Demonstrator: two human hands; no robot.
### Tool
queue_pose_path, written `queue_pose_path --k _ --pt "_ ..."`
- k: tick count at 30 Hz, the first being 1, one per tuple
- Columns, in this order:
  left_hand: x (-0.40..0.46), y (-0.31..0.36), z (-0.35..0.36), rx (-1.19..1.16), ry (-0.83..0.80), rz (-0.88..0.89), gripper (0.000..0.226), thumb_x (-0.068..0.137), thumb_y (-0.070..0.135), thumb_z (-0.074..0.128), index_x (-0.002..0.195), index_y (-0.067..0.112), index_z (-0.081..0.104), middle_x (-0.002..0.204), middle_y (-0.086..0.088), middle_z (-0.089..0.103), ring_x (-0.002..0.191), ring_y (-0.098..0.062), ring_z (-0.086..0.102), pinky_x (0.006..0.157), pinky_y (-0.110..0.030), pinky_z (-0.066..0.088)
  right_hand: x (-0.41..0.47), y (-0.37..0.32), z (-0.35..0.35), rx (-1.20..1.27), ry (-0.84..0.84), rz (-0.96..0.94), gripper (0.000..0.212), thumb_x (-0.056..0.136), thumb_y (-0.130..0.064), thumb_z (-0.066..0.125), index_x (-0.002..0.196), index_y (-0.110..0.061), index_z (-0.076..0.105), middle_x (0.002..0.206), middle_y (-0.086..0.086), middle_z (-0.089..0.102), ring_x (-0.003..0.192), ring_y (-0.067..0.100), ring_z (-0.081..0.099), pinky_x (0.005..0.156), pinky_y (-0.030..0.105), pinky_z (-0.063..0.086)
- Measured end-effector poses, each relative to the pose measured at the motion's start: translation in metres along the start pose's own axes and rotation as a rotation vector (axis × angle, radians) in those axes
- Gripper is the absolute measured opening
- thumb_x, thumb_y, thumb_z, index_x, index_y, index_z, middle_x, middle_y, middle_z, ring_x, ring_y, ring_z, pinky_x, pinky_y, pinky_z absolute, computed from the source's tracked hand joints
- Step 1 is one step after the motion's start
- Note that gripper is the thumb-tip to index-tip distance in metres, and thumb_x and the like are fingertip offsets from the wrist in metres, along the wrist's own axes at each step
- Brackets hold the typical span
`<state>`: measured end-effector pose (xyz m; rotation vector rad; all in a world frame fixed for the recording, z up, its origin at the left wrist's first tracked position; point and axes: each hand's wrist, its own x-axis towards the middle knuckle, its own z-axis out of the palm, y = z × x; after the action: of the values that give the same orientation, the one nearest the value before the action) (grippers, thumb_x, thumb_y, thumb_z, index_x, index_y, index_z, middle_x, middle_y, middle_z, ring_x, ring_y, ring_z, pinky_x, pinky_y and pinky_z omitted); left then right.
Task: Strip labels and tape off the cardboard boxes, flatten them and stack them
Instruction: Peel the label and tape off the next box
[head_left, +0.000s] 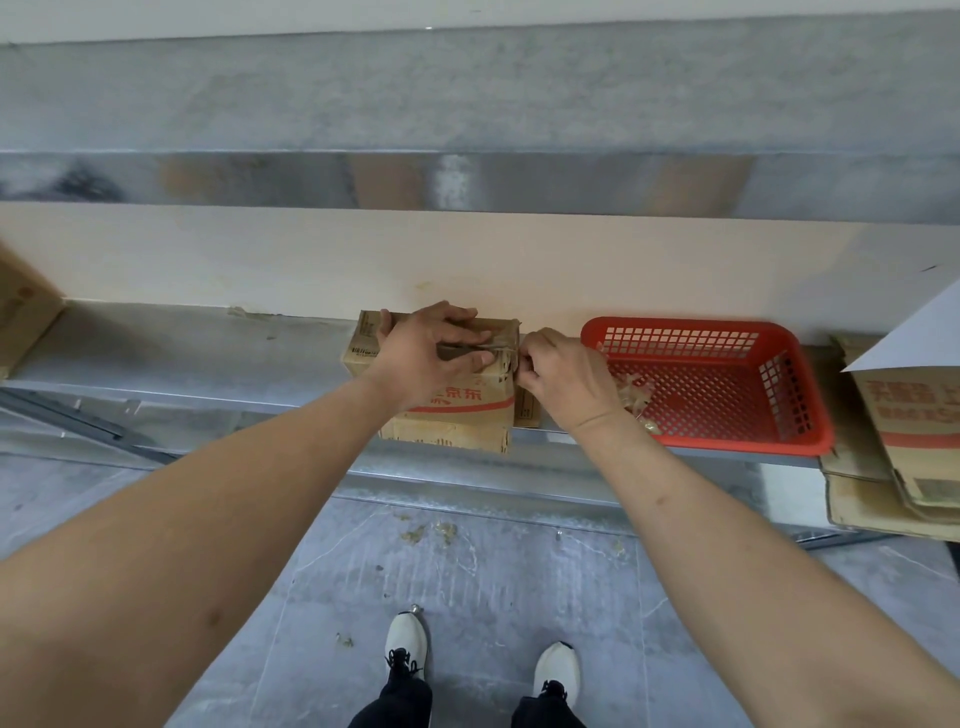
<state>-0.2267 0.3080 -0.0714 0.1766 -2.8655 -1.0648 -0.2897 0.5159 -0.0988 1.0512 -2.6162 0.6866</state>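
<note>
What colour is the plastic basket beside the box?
Red basket, seen in the head view.

Packing workshop, metal bench (156, 364) (cardboard boxes (452, 415))

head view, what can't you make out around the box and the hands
- Top seam of the box: covered by the left hand.
- What the right hand pinches at the box's right edge: too small, fingers hide it.
- Scraps in the basket: partly behind the right wrist.
- Flattened boxes at right: cut off by the frame edge.
</note>
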Motion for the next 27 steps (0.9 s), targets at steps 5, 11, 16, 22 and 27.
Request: queue_pose_path --k 5,11,16,22,27 --pt "0.0 -0.003 0.001 -0.04 -0.009 -0.005 0.047 0.067 0.088 0.06 0.105 0.061 0.068 0.133 0.031 0.056 0.127 0.007 0.05 0.118 -0.051 0.03 -0.008 0.002 0.001 0.358 0.007 0.209 0.008 0.092 -0.012 0.068 0.096 -0.012 0.074 0.091 -0.004 0.074 0.08 0.015 0.07 0.07 0.027 0.058" --pt "0.001 0.0 0.0 -0.046 -0.003 -0.015 0.051 0.064 0.093 0.058 0.105 0.064 0.066 0.13 0.036 0.055 0.127 0.01 0.048 0.119 -0.053 0.029 -0.028 -0.014 0.016 0.859 0.047 0.581 0.021 0.099 -0.007 0.065 0.116 -0.016 0.075 0.104 -0.014 0.073 0.097 -0.002 0.07 0.092 0.026 0.057" --pt "-0.001 0.0 0.001 -0.065 0.007 -0.01 0.056 0.062 0.095 0.057 0.106 0.061 0.068 0.13 0.035 0.056 0.127 0.009 0.049 0.12 -0.053 0.027 -0.028 -0.027 0.031 0.88 0.238 0.69 0.019 0.094 -0.006 0.069 0.102 -0.018 0.081 0.094 -0.008 0.079 0.092 0.01 0.074 0.089 0.039 0.06" --pt "0.0 0.0 0.001 -0.054 0.013 -0.005 0.057 0.063 0.097 0.054 0.105 0.062 0.067 0.13 0.036 0.055 0.127 0.01 0.049 0.119 -0.055 0.028 -0.022 -0.028 0.032 0.344 0.247 0.503 0.01 0.097 -0.011 0.063 0.096 -0.012 0.073 0.088 0.004 0.075 0.079 0.03 0.069 0.061 0.031 0.04" --pt "0.001 0.0 0.0 -0.046 -0.006 -0.008 0.058 0.062 0.098 0.053 0.106 0.063 0.066 0.132 0.033 0.056 0.127 0.008 0.049 0.12 -0.053 0.027 -0.009 -0.001 0.013 0.324 -0.035 0.373 0.017 0.1 -0.005 0.054 0.107 -0.01 0.069 0.102 0.008 0.076 0.092 0.029 0.071 0.073 0.035 0.054"
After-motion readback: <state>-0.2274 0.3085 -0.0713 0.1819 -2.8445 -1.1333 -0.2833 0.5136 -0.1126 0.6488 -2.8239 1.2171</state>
